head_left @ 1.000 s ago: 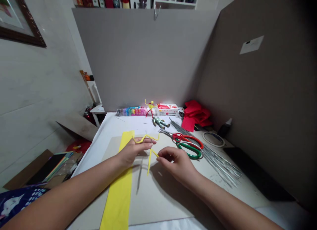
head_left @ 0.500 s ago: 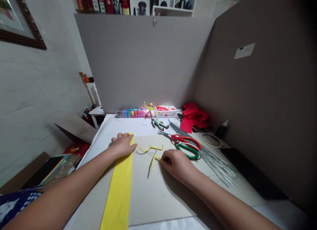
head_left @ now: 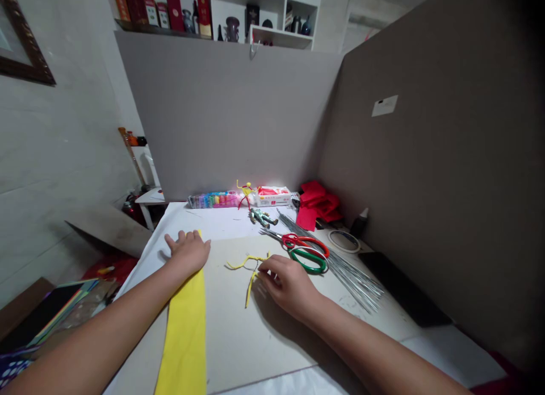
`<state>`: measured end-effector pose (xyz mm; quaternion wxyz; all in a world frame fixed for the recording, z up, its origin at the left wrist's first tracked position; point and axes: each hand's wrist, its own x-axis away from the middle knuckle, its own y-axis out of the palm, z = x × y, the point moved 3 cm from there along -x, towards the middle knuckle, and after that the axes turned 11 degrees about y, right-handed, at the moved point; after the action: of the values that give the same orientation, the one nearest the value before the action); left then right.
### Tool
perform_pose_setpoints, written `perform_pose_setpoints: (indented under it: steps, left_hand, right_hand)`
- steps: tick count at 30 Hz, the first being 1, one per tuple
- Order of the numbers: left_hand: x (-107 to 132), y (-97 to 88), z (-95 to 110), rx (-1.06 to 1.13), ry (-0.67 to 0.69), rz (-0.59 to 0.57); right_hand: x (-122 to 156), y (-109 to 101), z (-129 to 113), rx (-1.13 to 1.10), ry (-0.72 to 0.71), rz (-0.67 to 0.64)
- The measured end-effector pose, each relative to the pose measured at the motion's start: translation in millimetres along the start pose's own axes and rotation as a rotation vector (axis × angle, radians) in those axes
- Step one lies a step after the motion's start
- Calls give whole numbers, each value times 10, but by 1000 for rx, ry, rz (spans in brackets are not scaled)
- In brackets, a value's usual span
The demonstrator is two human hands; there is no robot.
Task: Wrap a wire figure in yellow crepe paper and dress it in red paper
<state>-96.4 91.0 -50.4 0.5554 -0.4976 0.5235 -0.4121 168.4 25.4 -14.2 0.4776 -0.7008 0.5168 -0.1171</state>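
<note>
My left hand (head_left: 187,251) lies flat, fingers spread, on the far end of a long yellow paper strip (head_left: 183,332) that runs along the grey board (head_left: 255,332). My right hand (head_left: 284,281) is curled, with its fingertips pinching a small yellow wrapped wire figure (head_left: 250,270) that rests on the board. The figure's bent arms spread to the left of my right hand and one leg points toward me.
Red and green scissors (head_left: 307,251) and a bundle of silver wires (head_left: 340,259) lie right of my right hand. A tape ring (head_left: 344,241), red paper (head_left: 315,204), a colourful pack (head_left: 213,200), small wire figures (head_left: 255,213) and a dark phone (head_left: 400,290) sit farther back and right.
My left hand let go of the yellow figure and moved left onto the yellow strip. My right hand stayed pinching the figure. The view has tilted up and shifted.
</note>
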Motion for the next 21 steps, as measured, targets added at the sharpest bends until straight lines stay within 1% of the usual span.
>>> perform_pose_setpoints:
  steps: [5,7,9,11,12,14,19,21]
  left_hand:
    - [-46,-66,-107,-46,-20,-38]
    - [-48,-90,-124,-63,-22,-34]
    - [-43,-115,-120,-66,0,-12]
    - [-38,-142,-105,-59,37,16]
    - [-37,-155,-99,-55,51,29]
    - [-47,-177,-96,-46,68,51]
    - [-129,-178,-135,-12,53,85]
    - [-172,-153,-166,13,26,80]
  right_hand:
    - [72,-158,-199,-32,-60,-24]
    - [105,-233,-255,-29,-78,-43]
    - [111,-305,-248,-4,-87,-58]
    - [53,-383,-146,47,-78,-61]
    - [-12,-431,-53,81,-62,-54]
    - [-218,-553,212,160,-7,-27]
    - [-938,-1020,1103,367,259,143]
    - [-1163,-1186,1412,429,358,202]
